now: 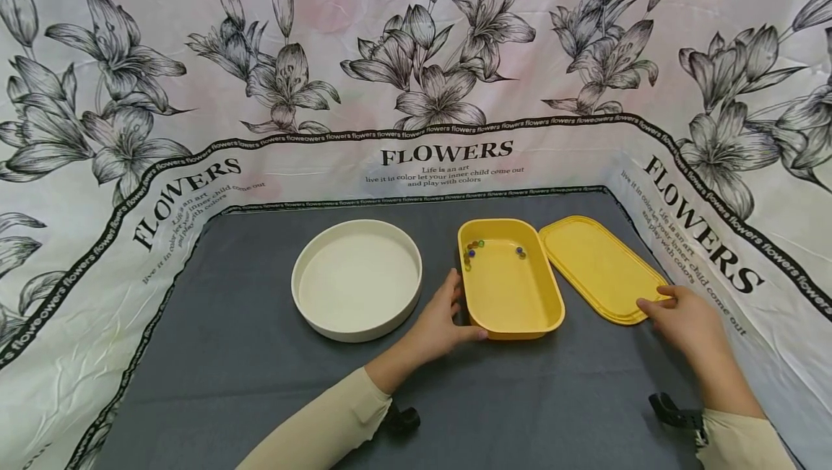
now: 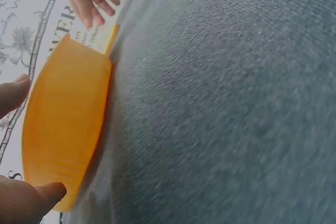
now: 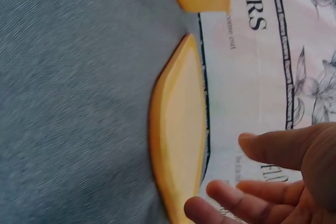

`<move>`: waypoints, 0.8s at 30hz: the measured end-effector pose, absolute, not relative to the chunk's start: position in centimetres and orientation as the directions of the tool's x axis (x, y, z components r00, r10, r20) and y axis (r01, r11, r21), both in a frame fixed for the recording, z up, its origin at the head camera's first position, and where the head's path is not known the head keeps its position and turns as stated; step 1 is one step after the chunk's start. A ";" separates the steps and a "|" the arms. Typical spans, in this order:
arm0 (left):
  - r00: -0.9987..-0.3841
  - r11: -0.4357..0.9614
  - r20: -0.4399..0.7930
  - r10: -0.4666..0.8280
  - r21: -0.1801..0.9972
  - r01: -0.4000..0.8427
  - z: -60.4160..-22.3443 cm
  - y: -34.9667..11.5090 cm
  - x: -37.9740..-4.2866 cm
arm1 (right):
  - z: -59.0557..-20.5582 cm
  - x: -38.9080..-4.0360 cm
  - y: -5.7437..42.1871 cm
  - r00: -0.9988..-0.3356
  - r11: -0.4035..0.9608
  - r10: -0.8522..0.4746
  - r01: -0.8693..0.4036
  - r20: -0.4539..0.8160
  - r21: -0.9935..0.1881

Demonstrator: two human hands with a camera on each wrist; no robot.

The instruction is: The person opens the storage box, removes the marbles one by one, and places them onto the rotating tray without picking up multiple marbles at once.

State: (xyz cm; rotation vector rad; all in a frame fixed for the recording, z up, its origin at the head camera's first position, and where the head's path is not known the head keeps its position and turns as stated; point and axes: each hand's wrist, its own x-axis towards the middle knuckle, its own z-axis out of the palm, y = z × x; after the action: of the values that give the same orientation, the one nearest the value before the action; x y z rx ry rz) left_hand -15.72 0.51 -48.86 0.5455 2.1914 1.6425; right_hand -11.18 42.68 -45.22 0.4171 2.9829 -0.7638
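Yellow tub (image 1: 513,297) and yellow lid (image 1: 601,268), set out on grey cloth (image 1: 227,362). The tub lies between my two hands, directly to the right of my left hand (image 1: 429,329), with its near-left corner in the space between my thumb and fingers. The lid lies just right of the tub, its near-right end beneath or beside the fingertips of my right hand (image 1: 689,322). A round white dish (image 1: 356,282) stands to the left of the tub, well apart from it.

The tub is an upright, uncovered rectangle with rounded corners. Small glassy beads (image 1: 471,253) in blue, green and amber-brown tones gather along the far part of its left wall; a smaller group sits nearer its far-right corner. The lid is flat, with a raised border, and lies at a slant.

The fingers of my left hand are spread and do not grasp: the thumb rests against the tub's near end, and the other fingers are at its left wall, though I cannot tell whether they touch. The fingers of my right hand are loosely parted and released, holding nothing; contact with the lid's edge cannot be told.
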 end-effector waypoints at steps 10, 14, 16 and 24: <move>-0.879 0.319 -0.051 0.474 0.940 0.118 -46.4 -1.5 -15.7 | -42.3 -12.7 39.7 -0.989 0.847 0.132 0.079 0.064 -0.525; -0.868 0.322 -0.005 0.497 0.929 0.179 -45.4 -3.0 -15.5 | -40.7 -13.2 38.1 -0.990 0.841 0.115 0.056 0.078 -0.538; -0.866 0.329 0.028 0.500 0.919 0.219 -45.0 -3.9 -15.4 | -40.0 -13.6 37.4 -0.991 0.840 0.095 0.030 0.093 -0.541; -0.865 0.307 0.189 0.464 0.883 0.357 -43.6 -8.6 -15.0 | -38.1 -15.7 34.6 -0.991 0.826 -0.050 -0.111 0.126 -0.553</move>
State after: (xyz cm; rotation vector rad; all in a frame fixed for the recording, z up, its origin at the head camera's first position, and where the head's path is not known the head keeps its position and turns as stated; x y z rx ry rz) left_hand -15.05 -8.56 -43.61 0.7743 2.4557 1.6167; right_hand -15.71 34.62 -38.13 -0.1371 3.1022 -0.9503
